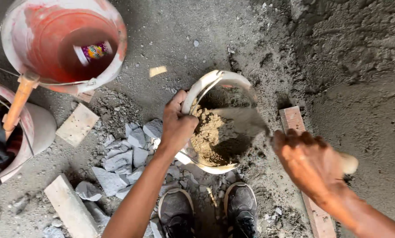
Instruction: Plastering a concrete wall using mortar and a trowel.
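Note:
My left hand [176,124] grips the left rim of a white bucket [205,86] that is tilted on the ground and holds sandy mortar [208,135]. My right hand [308,161] is closed around the pale handle [348,162] of a trowel, whose grey blade [240,122] reaches into the bucket over the mortar. My two dark shoes [208,211] stand just below the bucket.
A red bucket [65,42] with a small bottle inside stands at top left, another pale bucket [34,128] at the left edge. Broken grey rubble [122,158], tile pieces [77,124] and a brick [293,120] lie around. Wet mortar [356,48] spreads at the right.

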